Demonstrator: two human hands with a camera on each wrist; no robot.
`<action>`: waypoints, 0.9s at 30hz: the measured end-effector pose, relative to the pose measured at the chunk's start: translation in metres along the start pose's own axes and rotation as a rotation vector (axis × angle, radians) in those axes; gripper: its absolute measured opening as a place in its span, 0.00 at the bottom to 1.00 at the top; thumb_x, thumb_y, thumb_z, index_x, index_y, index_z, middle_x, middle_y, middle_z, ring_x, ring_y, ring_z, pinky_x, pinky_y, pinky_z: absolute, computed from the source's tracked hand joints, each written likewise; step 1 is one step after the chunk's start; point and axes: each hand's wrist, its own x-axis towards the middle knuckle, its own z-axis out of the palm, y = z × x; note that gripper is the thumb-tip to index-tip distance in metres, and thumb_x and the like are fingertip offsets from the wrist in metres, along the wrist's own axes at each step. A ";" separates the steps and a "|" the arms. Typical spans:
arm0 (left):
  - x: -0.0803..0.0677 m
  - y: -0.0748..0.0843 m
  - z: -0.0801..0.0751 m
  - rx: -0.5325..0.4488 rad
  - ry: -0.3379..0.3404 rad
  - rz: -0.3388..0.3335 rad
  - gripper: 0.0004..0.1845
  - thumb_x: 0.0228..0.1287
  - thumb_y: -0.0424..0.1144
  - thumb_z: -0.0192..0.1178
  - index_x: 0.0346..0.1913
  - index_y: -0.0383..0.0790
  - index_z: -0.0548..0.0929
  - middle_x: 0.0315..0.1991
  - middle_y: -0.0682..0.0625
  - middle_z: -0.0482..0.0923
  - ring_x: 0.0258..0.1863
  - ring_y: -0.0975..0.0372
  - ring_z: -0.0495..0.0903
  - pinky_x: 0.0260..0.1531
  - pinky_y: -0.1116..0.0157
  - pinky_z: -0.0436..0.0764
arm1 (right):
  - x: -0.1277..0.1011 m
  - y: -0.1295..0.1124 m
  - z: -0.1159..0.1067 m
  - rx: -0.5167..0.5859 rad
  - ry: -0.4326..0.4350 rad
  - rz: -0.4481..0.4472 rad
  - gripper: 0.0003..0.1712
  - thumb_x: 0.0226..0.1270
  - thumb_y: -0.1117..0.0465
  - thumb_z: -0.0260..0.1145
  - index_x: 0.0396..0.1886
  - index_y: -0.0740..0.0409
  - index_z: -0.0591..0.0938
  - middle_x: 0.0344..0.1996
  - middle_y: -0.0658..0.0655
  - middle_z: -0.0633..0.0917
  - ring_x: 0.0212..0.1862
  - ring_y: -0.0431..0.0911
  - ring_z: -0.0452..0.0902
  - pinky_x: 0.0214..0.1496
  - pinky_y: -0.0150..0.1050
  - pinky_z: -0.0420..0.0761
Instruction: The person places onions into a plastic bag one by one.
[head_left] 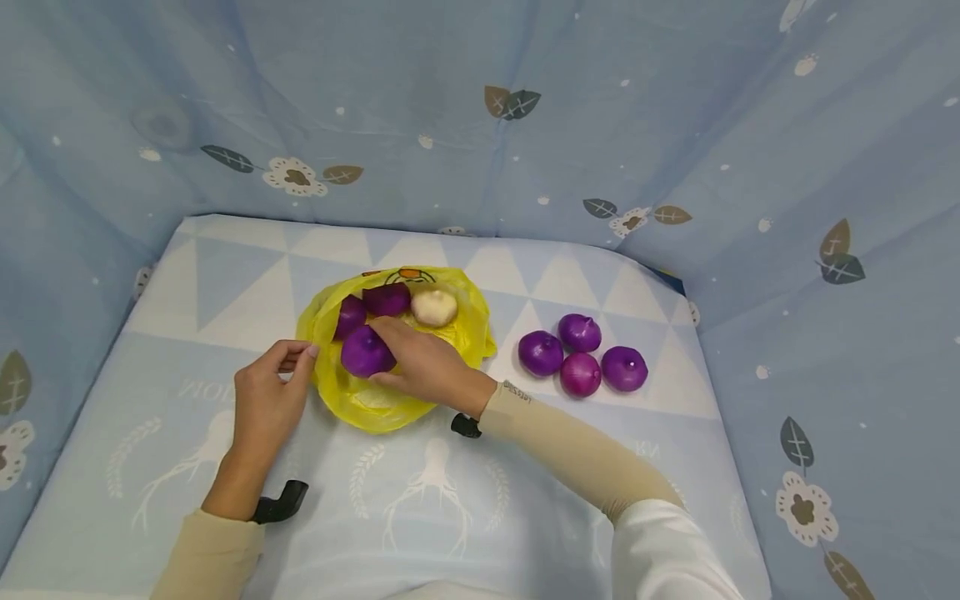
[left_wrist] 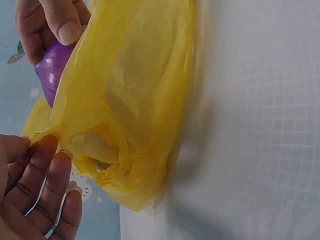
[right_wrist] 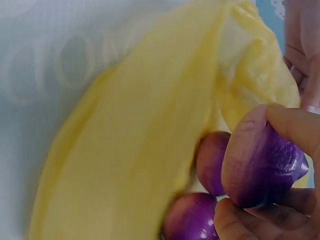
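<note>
A yellow plastic bag [head_left: 375, 417] lies with its mouth wide on the table. My right hand [head_left: 431, 362] grips a purple onion [head_left: 366, 352] over the bag's mouth, thumb on one side and fingers on the other, as the right wrist view shows of the same onion [right_wrist: 265, 160]. Inside the bag are two more purple onions [head_left: 387, 298] and a whitish bulb [head_left: 434, 307], perhaps garlic. At the left rim, my left hand [head_left: 272, 396] pinches the bag's edge between thumb and forefinger; the left wrist view shows this hand [left_wrist: 37, 185] beside the crumpled plastic [left_wrist: 100, 155].
To the right of the bag, several purple onions [head_left: 580, 374] sit clustered on the patterned tablecloth [head_left: 435, 517]. A blue patterned curtain [head_left: 420, 108] stands behind the table and along both sides. Black wrist-camera mounts [head_left: 282, 503] project from the wrists.
</note>
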 end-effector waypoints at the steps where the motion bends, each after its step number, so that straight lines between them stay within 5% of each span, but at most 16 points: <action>1: 0.000 0.000 0.000 -0.002 0.004 -0.002 0.09 0.74 0.36 0.67 0.47 0.32 0.88 0.37 0.41 0.89 0.35 0.50 0.86 0.33 0.78 0.70 | 0.002 -0.001 0.003 -0.001 -0.008 -0.002 0.46 0.71 0.45 0.73 0.80 0.56 0.64 0.74 0.57 0.72 0.67 0.46 0.75 0.66 0.35 0.76; 15: -0.001 -0.002 0.000 -0.004 0.009 -0.033 0.10 0.75 0.38 0.66 0.48 0.32 0.88 0.38 0.41 0.89 0.36 0.51 0.85 0.34 0.79 0.70 | 0.019 -0.010 0.027 -0.036 -0.036 0.056 0.46 0.74 0.45 0.70 0.83 0.54 0.61 0.73 0.60 0.70 0.64 0.47 0.79 0.63 0.36 0.79; 27: -0.003 -0.004 0.000 -0.007 -0.004 -0.055 0.11 0.76 0.39 0.65 0.48 0.33 0.88 0.38 0.41 0.89 0.37 0.51 0.85 0.35 0.79 0.70 | 0.022 -0.012 0.046 -0.048 -0.007 0.023 0.48 0.73 0.46 0.71 0.79 0.67 0.60 0.68 0.62 0.74 0.59 0.47 0.81 0.59 0.33 0.80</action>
